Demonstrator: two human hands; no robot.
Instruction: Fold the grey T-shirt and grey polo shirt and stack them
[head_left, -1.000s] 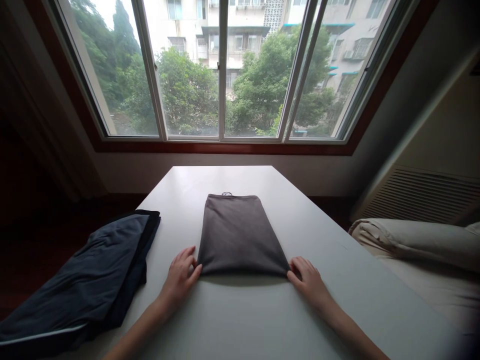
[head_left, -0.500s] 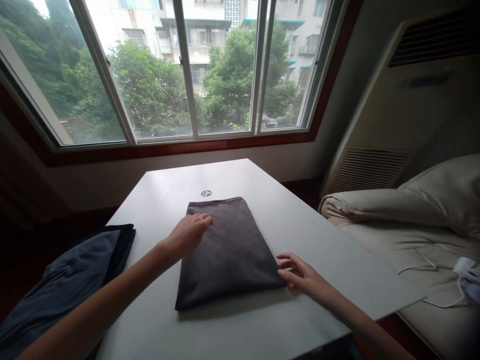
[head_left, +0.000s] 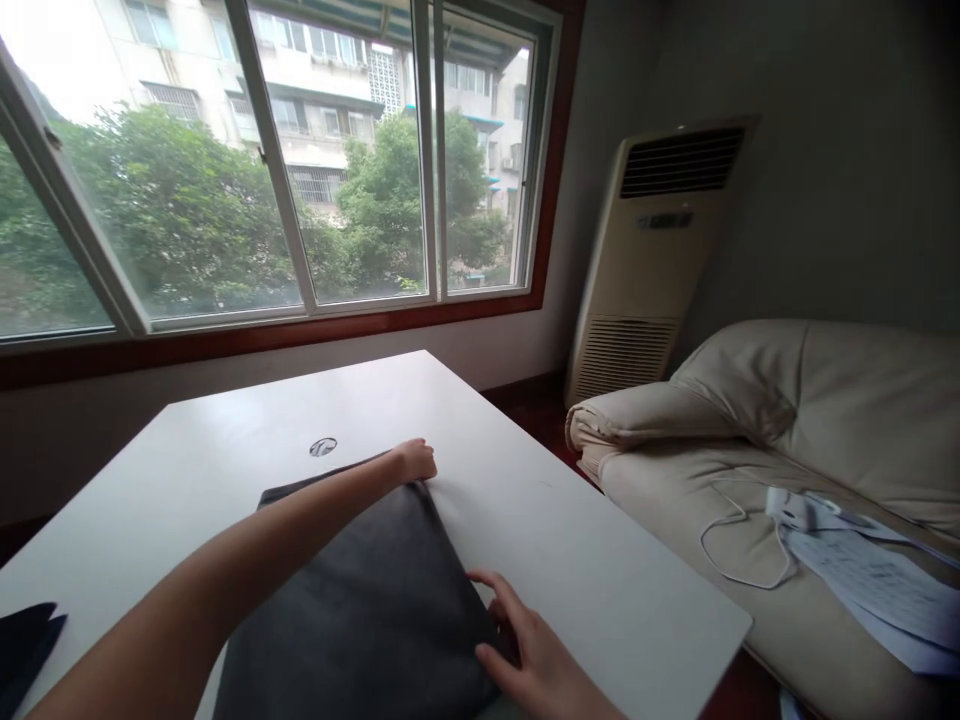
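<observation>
Spanning the dark cloth, two hands at its right side

In the head view, the cloth (head_left: 367,610) lies on the white surface (head_left: 600,560), left of the surface's right edge and running out of the picture at the bottom. The left forearm crosses over it, and the left hand (head_left: 417,460) is at its far right corner, fingers curled in; whether they pinch the fabric cannot be told. The right hand (head_left: 536,655) is at the cloth's right edge, nearer the person, thumb and forefinger spread apart, the thumb at the fabric.

A round mark (head_left: 323,448) sits on the surface just beyond the cloth's far edge. Some dark fabric (head_left: 28,640) shows at the surface's left, cut off by the picture's edge.

Right of the surface stands a pale sofa (head_left: 750,480) with papers (head_left: 877,590) and a white cable (head_left: 739,580) on its seat. An air conditioner (head_left: 641,265) stands beyond the sofa's arm, and a window (head_left: 360,200) lies past the surface's far edge.
</observation>
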